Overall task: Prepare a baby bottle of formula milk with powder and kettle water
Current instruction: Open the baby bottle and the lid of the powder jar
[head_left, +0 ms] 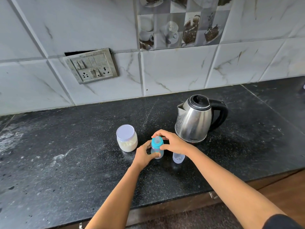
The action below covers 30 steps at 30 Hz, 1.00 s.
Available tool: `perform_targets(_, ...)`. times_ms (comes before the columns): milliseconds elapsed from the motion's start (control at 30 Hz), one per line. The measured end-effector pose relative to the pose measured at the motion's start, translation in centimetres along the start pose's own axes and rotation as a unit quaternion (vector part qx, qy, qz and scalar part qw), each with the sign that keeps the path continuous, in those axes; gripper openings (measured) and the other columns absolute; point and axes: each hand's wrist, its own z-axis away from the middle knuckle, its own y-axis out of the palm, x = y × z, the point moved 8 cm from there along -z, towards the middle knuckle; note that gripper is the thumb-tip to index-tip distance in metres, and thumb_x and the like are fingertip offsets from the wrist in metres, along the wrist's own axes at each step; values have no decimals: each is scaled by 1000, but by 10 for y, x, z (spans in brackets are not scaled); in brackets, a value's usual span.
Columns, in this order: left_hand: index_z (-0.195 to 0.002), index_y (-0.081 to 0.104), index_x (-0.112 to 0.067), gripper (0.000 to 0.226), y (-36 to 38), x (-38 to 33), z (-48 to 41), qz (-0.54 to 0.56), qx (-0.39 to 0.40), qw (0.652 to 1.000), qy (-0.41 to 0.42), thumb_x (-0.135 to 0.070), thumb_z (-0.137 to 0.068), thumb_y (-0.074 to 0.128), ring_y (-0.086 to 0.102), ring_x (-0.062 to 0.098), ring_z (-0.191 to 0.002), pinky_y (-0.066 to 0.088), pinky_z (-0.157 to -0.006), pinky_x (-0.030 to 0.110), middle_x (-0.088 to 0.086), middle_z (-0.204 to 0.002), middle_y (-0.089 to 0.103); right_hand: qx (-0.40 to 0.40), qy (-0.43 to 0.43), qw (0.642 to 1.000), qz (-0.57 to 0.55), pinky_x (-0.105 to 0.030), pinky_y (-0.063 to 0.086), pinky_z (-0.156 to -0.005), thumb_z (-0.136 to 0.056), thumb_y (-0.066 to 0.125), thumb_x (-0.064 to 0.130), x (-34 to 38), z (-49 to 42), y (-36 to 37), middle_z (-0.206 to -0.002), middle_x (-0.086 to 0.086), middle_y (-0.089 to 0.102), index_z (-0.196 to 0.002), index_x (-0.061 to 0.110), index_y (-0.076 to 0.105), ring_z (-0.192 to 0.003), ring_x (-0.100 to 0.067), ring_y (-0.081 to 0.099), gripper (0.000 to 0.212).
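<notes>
A dark sleeve [283,222] edges the lower right corner, and two bare forearms reach out over the black stone counter [66,171]. The left hand [143,157] wraps around the body of the baby bottle [157,152], which stands upright on the counter. The right hand [174,143] curls its fingers round the bottle's teal screw ring [157,143], with the nipple fitted on top. A clear cap [178,158] stands just right of the bottle, beneath the right wrist. The lidded powder jar [126,138] stands just left. The steel kettle [194,119], lid closed, sits behind and to the right. A switch plate [91,66] hangs on the tiled wall.
</notes>
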Motion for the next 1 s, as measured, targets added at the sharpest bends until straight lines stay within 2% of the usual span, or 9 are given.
perform_targets(133,-123,51,-30,53,-1,-3,2,-1,-5,1000,5,-16,-78,76,53,-3,-105,37,-98,17,-15,-116,58,-31,10,991,-127,-25,43,-103,-82,63,-6,6,0,-12,-125,10,55,-119,19,52,-122,-4,51,46)
perform_targets(200,-120,48,-35,54,-1,-4,3,0,-8,1000,6,-15,-78,75,52,-6,-103,36,-93,11,-19,-114,57,-84,29,976,-201,-28,45,-103,-80,68,-5,6,2,-29,-127,6,55,-118,20,53,-121,-8,54,48)
perform_targets(267,-123,48,-34,56,0,-5,4,0,-11,1000,1,-14,-79,74,50,-2,-107,33,-96,14,-19,-116,54,-123,61,963,-231,-34,47,-102,-77,73,-1,0,8,-43,-126,1,57,-113,23,54,-117,-14,57,47)
perform_targets(367,-129,47,-26,58,0,-8,4,-3,-13,1000,-8,-9,-80,73,47,1,-110,32,-97,18,-16,-119,53,-135,100,981,-100,-34,52,-93,-71,79,11,-7,25,-59,-116,3,59,-106,27,56,-107,-16,60,45)
perform_targets(500,-128,49,-23,57,-4,-10,1,7,-35,999,-11,-6,-79,72,49,6,-112,34,-96,18,-13,-117,55,-107,83,989,53,-14,46,-74,-70,82,20,-2,48,-69,-106,9,59,-111,25,65,-90,-6,58,45)
perform_targets(667,-130,49,-17,58,-3,-11,-3,35,-48,998,-25,-5,-79,73,52,7,-110,37,-94,19,-10,-116,56,-8,76,977,199,-27,47,-86,-73,79,28,-3,58,-51,-110,4,52,-126,22,61,-98,-10,51,56)
perform_targets(767,-131,48,-16,58,-2,-12,-4,42,-58,997,-30,-5,-79,73,51,7,-110,37,-95,18,-8,-119,56,10,82,971,223,-32,51,-85,-71,79,21,-6,60,-43,-110,2,53,-118,19,56,-98,-14,54,53)
perform_targets(867,-132,47,-16,58,0,-13,-4,40,-67,996,-36,-6,-81,72,49,6,-110,36,-96,19,-5,-124,55,20,85,962,258,-33,53,-79,-70,78,17,-10,59,-36,-106,1,52,-107,17,54,-94,-17,56,44)
perform_targets(1000,-134,45,-16,60,1,-13,-5,35,-78,995,-46,-7,-81,72,47,4,-109,35,-94,20,-2,-129,55,31,78,956,283,-30,49,-82,-72,77,17,-16,57,-29,-112,-3,51,-117,15,58,-101,-18,53,48)
